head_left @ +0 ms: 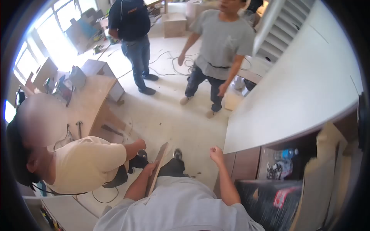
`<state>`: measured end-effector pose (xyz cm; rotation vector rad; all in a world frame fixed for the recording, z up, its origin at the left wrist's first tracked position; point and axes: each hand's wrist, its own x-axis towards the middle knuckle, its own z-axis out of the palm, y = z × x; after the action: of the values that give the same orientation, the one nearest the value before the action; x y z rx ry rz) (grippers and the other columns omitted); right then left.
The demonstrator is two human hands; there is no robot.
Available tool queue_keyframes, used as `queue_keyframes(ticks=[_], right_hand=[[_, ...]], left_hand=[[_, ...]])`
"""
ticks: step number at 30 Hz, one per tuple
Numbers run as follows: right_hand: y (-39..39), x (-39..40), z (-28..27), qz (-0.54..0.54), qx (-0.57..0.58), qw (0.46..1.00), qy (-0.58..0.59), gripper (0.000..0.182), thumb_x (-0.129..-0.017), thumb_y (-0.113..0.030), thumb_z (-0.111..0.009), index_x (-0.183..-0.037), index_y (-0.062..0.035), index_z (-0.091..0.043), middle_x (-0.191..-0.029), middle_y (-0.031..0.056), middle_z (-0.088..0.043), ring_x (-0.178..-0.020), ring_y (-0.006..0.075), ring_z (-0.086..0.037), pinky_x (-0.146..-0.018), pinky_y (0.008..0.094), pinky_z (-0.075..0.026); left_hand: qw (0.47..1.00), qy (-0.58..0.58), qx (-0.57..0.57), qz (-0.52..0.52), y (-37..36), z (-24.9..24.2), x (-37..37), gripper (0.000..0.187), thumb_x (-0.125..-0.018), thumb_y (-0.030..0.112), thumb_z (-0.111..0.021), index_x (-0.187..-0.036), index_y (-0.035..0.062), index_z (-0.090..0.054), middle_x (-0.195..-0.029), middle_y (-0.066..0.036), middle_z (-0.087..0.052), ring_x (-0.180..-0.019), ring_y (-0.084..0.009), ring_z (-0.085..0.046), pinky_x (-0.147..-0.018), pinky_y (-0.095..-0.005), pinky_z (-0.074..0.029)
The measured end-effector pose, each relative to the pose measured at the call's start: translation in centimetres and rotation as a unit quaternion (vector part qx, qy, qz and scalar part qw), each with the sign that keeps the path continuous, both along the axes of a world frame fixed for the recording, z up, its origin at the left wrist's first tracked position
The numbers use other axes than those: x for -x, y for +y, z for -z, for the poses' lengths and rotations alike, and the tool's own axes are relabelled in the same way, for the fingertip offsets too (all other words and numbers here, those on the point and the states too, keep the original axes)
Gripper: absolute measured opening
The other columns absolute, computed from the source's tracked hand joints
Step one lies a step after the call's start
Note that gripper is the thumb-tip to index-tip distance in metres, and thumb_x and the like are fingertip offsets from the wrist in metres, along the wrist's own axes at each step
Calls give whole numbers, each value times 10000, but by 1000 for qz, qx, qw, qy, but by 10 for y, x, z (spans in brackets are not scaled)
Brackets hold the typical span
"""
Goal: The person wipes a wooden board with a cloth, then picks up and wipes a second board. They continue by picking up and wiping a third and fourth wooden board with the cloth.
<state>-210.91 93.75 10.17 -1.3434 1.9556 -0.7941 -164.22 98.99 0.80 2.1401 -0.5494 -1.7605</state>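
Note:
My left hand [149, 168] is wrapped round a long, narrow wooden board [161, 153], which slants down beside my left leg with its near end close to my body. Raised on the other side, my right hand [216, 153] is curled into a loose fist, and no object shows in it. It is apart from the brown cabinet front [246, 164] to its right. Close on my left stands a person in a cream shirt [86, 165], with one forearm reaching toward the board but apart from it.
A wooden workbench [90, 92] with tools stands at left. Two people, one in a dark shirt [130, 21] and one in a grey shirt [223, 36], stand ahead. Cables [165, 63] cross the floor. A large white panel [293, 77], a bottle [287, 154] and cardboard [322, 173] are at right.

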Motion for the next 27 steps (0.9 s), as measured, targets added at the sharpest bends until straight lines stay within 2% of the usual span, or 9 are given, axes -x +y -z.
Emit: queue_keyframes(ticks=[2,3,5,8,9,12,19,22,27], right_hand=[[-36,-8,3,-52,-13,999,-2,217,-977,-183,-639,-1009,21,-704,-717,91,-704,-618,137,-680,-537,314,-534],[-63,-16,-20,-64,-71,994,-43,229,-976,-193,-641,-1012,23,-708,-729,100,-713,-614,138,-685,-532,315,-536],[-101,-34,-33,-87,-168,979,-71,248,-978,-212,-646,-1020,22,-716,-750,112,-728,-605,141,-690,-525,312,-539],[-161,-47,-28,-142,-224,963,-36,269,-985,-238,-650,-1033,14,-730,-769,115,-739,-588,142,-688,-521,297,-542],[-171,-48,-27,-178,-232,956,-22,274,-990,-245,-650,-1038,12,-733,-769,111,-740,-581,140,-683,-522,291,-542],[-226,-58,-32,-235,-249,939,-38,295,-997,-272,-655,-1049,7,-736,-771,102,-741,-569,134,-671,-523,283,-540],[-325,-64,-17,-249,-303,914,-106,303,-1002,-291,-656,-1136,-26,-719,-817,67,-728,-587,110,-641,-538,272,-524],[-384,-59,-22,-239,-287,922,-104,246,-992,-228,-634,-1071,-11,-720,-797,66,-728,-603,132,-661,-599,283,-536],[-488,-35,2,-102,-302,934,-163,230,-1002,-203,-641,-1069,3,-717,-842,86,-729,-633,127,-664,-601,277,-533]], left_hand=[[998,-22,-43,-45,-8,40,4,576,-997,490,-662,-1181,-54,-714,-1182,-177,-718,-1081,-268,-652,-933,-435,-502],[997,14,-62,-36,-19,6,15,747,-964,561,-661,-1315,-99,-644,-1335,-227,-658,-1246,-331,-599,-1078,-432,-436],[998,10,-48,-36,-46,-20,34,722,-976,554,-641,-1305,-88,-659,-1329,-237,-657,-1234,-331,-602,-1081,-439,-427],[994,-69,10,-86,-80,52,51,678,-992,512,-630,-1320,-81,-651,-1363,-233,-649,-1226,-324,-620,-1087,-425,-432],[994,56,-42,-89,-97,41,47,693,-999,509,-615,-1365,-80,-617,-1404,-215,-631,-1287,-315,-590,-1109,-408,-421],[987,92,-39,-129,-134,27,60,730,-1002,533,-588,-1409,-73,-583,-1399,-208,-634,-1280,-303,-596,-1097,-397,-426],[994,5,-48,-101,-272,-34,75,702,-997,582,-586,-1334,-32,-641,-1327,-186,-671,-1182,-251,-637,-1019,-363,-466],[984,45,-137,-101,-352,-68,75,701,-1002,588,-574,-1334,-26,-636,-1336,-185,-664,-1180,-248,-635,-1020,-367,-461],[991,51,-100,-73,-476,-60,85,693,-1012,595,-563,-1329,-17,-639,-1321,-172,-671,-1161,-229,-640,-1006,-362,-470]])
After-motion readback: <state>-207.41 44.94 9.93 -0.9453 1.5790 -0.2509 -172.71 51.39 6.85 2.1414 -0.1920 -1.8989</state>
